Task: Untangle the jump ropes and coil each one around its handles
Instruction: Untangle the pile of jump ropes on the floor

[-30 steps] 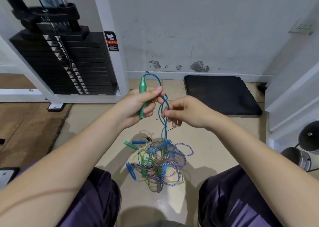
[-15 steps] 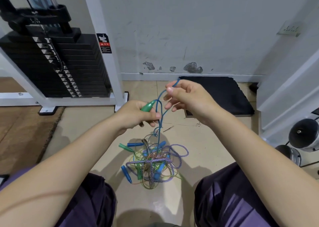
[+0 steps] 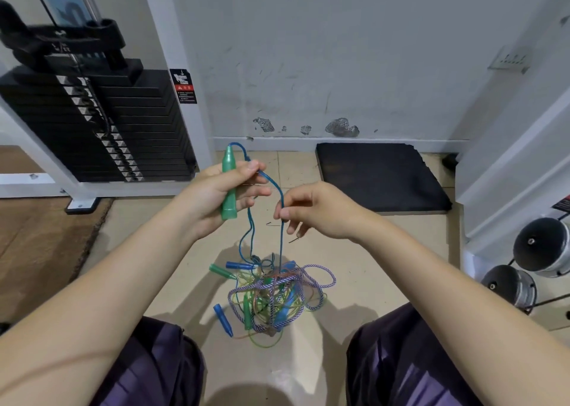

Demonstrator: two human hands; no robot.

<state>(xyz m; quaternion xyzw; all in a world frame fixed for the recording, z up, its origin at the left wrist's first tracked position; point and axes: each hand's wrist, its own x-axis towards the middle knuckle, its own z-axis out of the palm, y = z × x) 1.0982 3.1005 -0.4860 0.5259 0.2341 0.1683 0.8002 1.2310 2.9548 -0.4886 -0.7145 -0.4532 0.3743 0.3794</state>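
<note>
My left hand (image 3: 222, 199) grips a green handle (image 3: 229, 186) held upright above the floor. A thin blue rope (image 3: 279, 189) leaves the handle's top, loops over my left thumb and runs down. My right hand (image 3: 314, 211) pinches that blue rope just right of the handle. Two strands of it hang down into a tangled pile of jump ropes (image 3: 277, 294) on the tiled floor between my knees. The pile mixes a purple-white braided rope (image 3: 320, 274), yellow-green cords, and loose blue handles (image 3: 223, 316) and green handles (image 3: 222, 272).
A black weight stack (image 3: 101, 124) in a white frame stands at the left. A black mat (image 3: 379, 174) lies against the wall at the back right. Dumbbell ends (image 3: 539, 245) sit at the far right. Brown flooring (image 3: 40, 245) lies to the left.
My left hand has turned the green handle from tilted to upright and raised it. My right hand dropped from above the handle to lower on the blue rope.
</note>
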